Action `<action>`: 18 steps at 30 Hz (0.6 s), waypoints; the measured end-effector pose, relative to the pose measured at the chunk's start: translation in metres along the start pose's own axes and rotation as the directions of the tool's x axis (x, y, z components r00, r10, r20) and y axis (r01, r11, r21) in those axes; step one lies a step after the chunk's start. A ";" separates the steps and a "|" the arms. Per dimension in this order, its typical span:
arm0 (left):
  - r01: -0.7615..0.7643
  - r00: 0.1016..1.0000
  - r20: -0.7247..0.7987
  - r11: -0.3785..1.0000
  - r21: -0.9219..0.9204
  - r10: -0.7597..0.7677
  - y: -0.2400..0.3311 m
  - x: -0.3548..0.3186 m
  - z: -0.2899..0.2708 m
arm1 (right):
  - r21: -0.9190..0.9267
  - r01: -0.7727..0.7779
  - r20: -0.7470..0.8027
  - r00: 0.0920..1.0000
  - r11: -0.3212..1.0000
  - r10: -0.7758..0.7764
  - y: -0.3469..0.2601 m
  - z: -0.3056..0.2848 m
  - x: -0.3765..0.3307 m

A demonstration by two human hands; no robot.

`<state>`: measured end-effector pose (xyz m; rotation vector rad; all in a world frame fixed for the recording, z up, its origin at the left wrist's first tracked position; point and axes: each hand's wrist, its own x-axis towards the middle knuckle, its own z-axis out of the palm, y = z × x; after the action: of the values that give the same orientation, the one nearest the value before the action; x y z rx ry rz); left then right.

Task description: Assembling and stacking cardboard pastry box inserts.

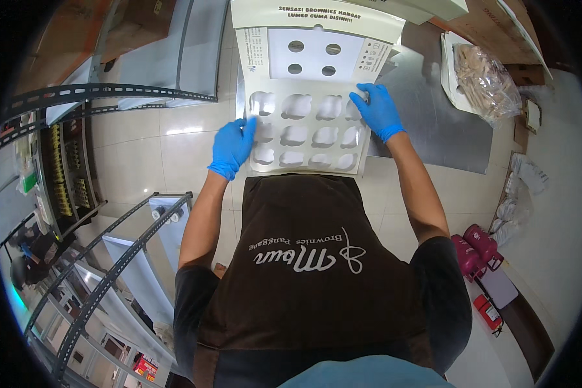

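An open pale cream cardboard box [260,167] lies in front of me, its lid [317,21] tipped up at the far side. Inside the lid is a white panel [313,58] with several round holes. A cardboard insert [312,121] with rows of scalloped cutouts fills the box; white shows through the openings. My left hand [231,147], in a blue glove, is closed on the insert's left edge, thumb towards the cutouts. At the upper right edge my gloved right hand [380,111] grips with bent fingers, partly covering a corner cutout. Both hands' undersides are hidden.
Beneath the box is a metal tabletop [433,129]. A clear plastic bag of light-brown pieces [486,81] sits at its far right. Metal shelving racks [110,275] stand on the left. Dark red gas cylinders [478,249] and a red fire extinguisher [488,313] are at the lower right.
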<state>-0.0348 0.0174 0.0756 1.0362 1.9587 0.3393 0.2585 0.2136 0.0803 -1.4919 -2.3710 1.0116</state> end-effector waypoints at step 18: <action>-0.425 0.687 -0.421 0.797 0.429 0.592 0.069 0.050 0.034 | -0.070 -0.208 -0.049 0.977 0.976 0.205 0.003 0.003 0.004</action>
<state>0.0161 0.0940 0.0668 1.8770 2.2143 0.7305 0.2571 0.2167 0.0757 -1.7997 -2.2849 0.9327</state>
